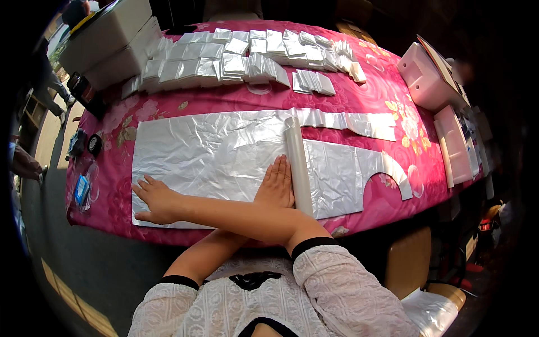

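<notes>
My arms are crossed, the right forearm over the left. Lying flat on the table is a large, wrinkled silvery-white plastic bag (208, 146), its two handle strips stretching to the right. A pale grey tube (298, 168) lies across the bag, running from far to near. My left hand (276, 182) rests flat on the bag with fingers stretched, right beside the tube's left side. Over at the bag's left edge, my right hand (156, 201) presses down with its fingers spread. Neither hand grips anything.
A pink flowered cloth (382, 95) covers the table. Rows of folded silvery-white packets (196, 53) line the far side. White foam boxes stand at the far left (115, 42) and right (421, 78). A dark jar (84, 92) and a tape roll (95, 144) sit at left.
</notes>
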`<state>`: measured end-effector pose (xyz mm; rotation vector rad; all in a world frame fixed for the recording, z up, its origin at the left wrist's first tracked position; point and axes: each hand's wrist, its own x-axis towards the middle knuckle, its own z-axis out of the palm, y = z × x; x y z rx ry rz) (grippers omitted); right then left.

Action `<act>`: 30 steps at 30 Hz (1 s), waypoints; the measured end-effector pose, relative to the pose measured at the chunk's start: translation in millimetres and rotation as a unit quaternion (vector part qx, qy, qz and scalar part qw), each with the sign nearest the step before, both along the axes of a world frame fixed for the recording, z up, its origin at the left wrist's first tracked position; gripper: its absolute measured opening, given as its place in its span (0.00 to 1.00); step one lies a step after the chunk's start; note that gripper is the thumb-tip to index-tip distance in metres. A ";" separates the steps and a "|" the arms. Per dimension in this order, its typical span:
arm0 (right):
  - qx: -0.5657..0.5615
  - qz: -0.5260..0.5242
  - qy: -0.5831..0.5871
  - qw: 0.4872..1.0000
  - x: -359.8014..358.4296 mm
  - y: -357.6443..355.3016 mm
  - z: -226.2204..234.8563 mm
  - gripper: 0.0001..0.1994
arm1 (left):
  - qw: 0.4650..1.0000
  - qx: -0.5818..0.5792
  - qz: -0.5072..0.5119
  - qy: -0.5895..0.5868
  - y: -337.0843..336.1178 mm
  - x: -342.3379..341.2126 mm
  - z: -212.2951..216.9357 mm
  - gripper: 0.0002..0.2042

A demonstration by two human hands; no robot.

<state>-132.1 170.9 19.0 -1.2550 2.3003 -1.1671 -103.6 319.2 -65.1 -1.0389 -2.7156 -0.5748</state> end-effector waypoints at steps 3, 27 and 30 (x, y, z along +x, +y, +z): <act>-0.064 0.028 0.055 0.996 18.3 73.7 25.9 0.32 | 0.990 0.143 0.001 0.002 -21.4 0.6 3.9 0.30; 0.172 -0.093 0.201 0.960 49.8 242.1 -24.8 0.34 | 0.664 0.666 0.070 -0.333 -121.1 -90.2 97.7 0.25; -0.015 0.114 0.013 0.993 50.8 151.2 -4.7 0.32 | 0.701 0.627 0.087 -0.329 -182.2 -58.5 99.5 0.25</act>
